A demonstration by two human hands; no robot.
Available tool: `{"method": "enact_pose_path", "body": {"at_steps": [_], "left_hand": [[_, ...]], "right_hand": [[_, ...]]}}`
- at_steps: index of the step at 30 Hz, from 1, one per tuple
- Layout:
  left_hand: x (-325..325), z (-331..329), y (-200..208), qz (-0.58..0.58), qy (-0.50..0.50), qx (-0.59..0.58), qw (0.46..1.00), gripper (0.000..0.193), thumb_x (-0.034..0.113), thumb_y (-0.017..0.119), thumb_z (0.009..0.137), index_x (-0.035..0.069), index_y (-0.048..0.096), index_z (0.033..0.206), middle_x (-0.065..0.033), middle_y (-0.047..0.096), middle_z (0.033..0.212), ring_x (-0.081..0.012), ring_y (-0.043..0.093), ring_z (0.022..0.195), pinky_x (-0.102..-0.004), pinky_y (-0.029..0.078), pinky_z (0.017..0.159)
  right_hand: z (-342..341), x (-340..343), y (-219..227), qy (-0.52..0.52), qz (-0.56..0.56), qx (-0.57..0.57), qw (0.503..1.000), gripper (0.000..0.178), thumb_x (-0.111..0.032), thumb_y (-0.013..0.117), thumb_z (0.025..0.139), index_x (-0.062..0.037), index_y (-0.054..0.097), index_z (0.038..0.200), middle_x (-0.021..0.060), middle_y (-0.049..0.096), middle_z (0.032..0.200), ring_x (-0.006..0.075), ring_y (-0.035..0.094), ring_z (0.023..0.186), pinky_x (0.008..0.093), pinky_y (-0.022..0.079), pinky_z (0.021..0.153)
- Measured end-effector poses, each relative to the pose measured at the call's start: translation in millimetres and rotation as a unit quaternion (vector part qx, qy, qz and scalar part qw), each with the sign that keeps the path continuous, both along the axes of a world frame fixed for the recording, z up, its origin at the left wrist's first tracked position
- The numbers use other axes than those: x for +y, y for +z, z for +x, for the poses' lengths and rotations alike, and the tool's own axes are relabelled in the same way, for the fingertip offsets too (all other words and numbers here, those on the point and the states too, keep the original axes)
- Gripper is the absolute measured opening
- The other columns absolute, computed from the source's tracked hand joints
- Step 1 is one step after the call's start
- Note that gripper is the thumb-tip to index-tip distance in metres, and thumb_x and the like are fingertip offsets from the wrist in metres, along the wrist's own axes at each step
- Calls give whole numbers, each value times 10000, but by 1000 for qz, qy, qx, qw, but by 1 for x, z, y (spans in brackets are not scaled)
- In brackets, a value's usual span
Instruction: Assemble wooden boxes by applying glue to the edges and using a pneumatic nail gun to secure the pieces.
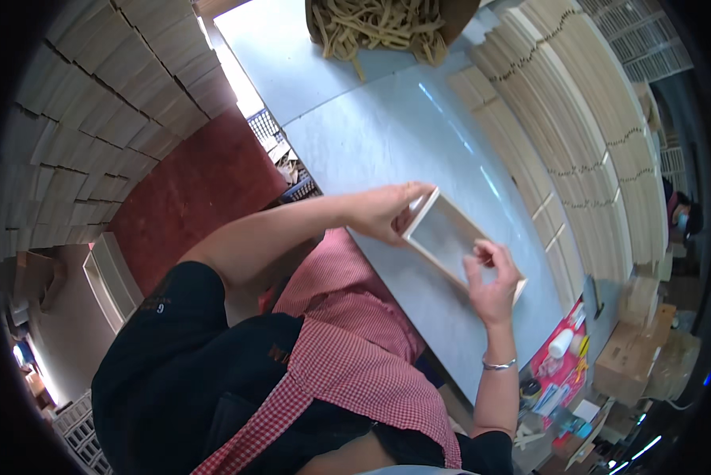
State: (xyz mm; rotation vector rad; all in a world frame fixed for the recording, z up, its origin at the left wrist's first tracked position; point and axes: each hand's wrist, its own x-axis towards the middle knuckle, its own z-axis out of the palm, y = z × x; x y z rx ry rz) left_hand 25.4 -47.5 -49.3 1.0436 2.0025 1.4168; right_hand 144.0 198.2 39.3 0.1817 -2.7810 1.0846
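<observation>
My left hand [383, 214] grips one short end of a shallow rectangular wooden frame [438, 260], its fingers wrapped round that end. The frame is pale wood with thin sides and is held tilted over the table; whether it has a clear or pale bottom I cannot tell. At the frame's other end, my right hand [494, 286] reaches over the rim, thumb and fingertips brought together in a pinch. Whatever may be between those fingertips is too small to make out. A silver bangle circles the right wrist.
Beneath the frame is a pale blue-grey table [371, 166]. A cardboard box [454, 20] of tan strips stands at its far end. Stacked wooden pieces [557, 103] line the right side; more stacks [110, 95] rise at left. Cartons [629, 364] sit at lower right.
</observation>
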Motion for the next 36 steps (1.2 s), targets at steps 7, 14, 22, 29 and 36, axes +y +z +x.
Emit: {"method": "enact_pose_path", "body": {"at_steps": [7,14,22,29,36], "left_hand": [[2,-2,1,41,-16,3,999,1007,-15,806,698,-5,243,1533,-212,554,1263,-237,651,740,-322,560,644],[3,-3,0,20,-39,-38,998,1063,-83,761,699,11,168,1575,-240,321,1543,-304,650,891,-352,571,761],[4,6,-16,64,-24,-3,998,1081,-66,770,698,15,158,1586,-257,271,1587,-358,643,961,-357,569,820],[-5,-4,-2,48,-63,47,996,1088,-16,806,682,-1,194,1581,-277,398,1511,-351,652,1002,-365,576,857],[-6,-2,8,-52,-72,-39,995,1124,2,858,657,21,214,1578,-256,544,1371,-319,682,939,-380,606,797]], "right_hand": [[-227,-50,-9,85,82,137,983,245,-134,703,880,-6,704,1088,109,664,995,269,641,787,362,530,715],[-377,-79,-85,-22,145,107,983,206,-170,661,877,-43,729,1023,204,628,984,397,634,830,449,541,748],[-264,-93,-48,229,145,82,959,93,-96,666,767,-23,618,736,99,626,702,282,573,731,361,478,654],[-163,-20,4,-48,-180,2,983,88,-3,599,883,-51,545,833,4,580,676,115,486,553,249,444,552],[-108,-9,-11,16,21,-64,998,34,-25,587,947,-38,592,916,-1,563,699,107,506,598,264,425,566]]}}
